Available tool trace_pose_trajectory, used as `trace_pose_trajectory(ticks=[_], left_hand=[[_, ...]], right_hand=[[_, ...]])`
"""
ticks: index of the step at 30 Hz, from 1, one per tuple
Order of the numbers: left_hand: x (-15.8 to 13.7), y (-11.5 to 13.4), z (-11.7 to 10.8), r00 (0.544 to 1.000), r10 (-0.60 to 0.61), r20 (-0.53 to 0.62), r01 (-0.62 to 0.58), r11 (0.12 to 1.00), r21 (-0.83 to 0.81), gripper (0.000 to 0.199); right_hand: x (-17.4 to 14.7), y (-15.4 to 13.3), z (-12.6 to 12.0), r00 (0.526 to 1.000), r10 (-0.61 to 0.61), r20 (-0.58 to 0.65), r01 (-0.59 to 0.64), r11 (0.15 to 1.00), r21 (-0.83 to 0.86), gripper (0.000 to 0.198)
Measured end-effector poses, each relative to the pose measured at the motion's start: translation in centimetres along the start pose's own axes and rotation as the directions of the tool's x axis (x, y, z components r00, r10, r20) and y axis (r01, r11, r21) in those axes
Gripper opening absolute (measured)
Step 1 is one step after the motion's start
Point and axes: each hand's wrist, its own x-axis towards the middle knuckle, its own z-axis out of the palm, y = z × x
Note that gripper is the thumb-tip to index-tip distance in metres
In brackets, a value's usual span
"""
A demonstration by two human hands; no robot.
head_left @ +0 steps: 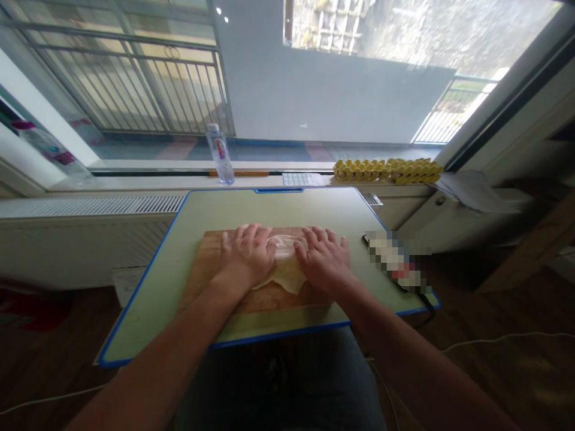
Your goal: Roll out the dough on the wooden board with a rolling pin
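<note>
A thin, pale sheet of dough (290, 278) lies on a wooden board (197, 275). Between my thumbs the dough looks whiter and raised, as a roll or fold; whether a rolling pin is inside or under my palms, I cannot tell. My left hand (249, 254) rests palm down on the dough's left part, fingers stretched forward and a little apart. On the right side my right hand (323, 254) presses down in the same way, its thumb pointing inward. Both hands hide the dough's left and right edges.
The board sits on a small blue-edged table (179, 335). At its right lies a phone (395, 263) with a cable. On the windowsill stand a plastic bottle (220, 157), a yellow wavy rack (386, 171) and papers (471, 191). A radiator (90, 206) is at left.
</note>
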Motion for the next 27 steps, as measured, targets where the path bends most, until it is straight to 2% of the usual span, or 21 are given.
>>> trace_pose_trajectory(ticks=[4, 8, 12, 16, 19, 21, 24, 27], left_hand=[[0.3, -0.1, 0.1, 0.999, -0.024, 0.025, 0.025, 0.999, -0.036, 0.050], [3.9, -0.9, -0.1, 0.989, -0.060, 0.139, 0.071, 0.994, -0.078, 0.053], [6.2, -1.2, -0.4, 0.984, -0.074, 0.163, 0.087, 0.994, -0.074, 0.050], [4.1, -0.8, -0.3, 0.985, -0.014, 0.170, 0.023, 0.999, -0.048, 0.053], [1.0, -0.5, 0.0, 0.993, 0.050, 0.107, -0.048, 0.999, -0.023, 0.055], [-0.2, -0.4, 0.3, 0.996, 0.052, 0.073, -0.051, 0.999, -0.009, 0.057], [0.2, -0.4, 0.3, 0.995, 0.017, 0.095, -0.017, 1.000, -0.007, 0.061], [2.7, -0.7, 0.2, 0.989, -0.009, 0.149, 0.016, 0.999, -0.044, 0.062]], right_hand=[[0.5, 0.1, 0.2, 1.000, -0.004, 0.007, 0.004, 1.000, 0.019, 0.062], [4.2, 0.0, 0.3, 0.997, 0.027, 0.068, -0.033, 0.996, 0.078, 0.063], [6.5, -0.2, 0.1, 0.993, 0.036, 0.114, -0.049, 0.992, 0.115, 0.066], [4.1, -0.1, 0.0, 0.997, -0.006, 0.074, 0.002, 0.998, 0.060, 0.061], [0.7, 0.2, 0.2, 0.999, -0.037, 0.002, 0.037, 0.999, 0.016, 0.062], [-0.6, 0.3, 0.4, 0.999, -0.038, -0.024, 0.038, 0.999, 0.021, 0.064], [-0.2, 0.4, 0.5, 1.000, -0.025, 0.005, 0.024, 0.999, 0.034, 0.065], [2.4, 0.4, 0.6, 0.999, -0.006, 0.036, 0.004, 0.998, 0.055, 0.067]])
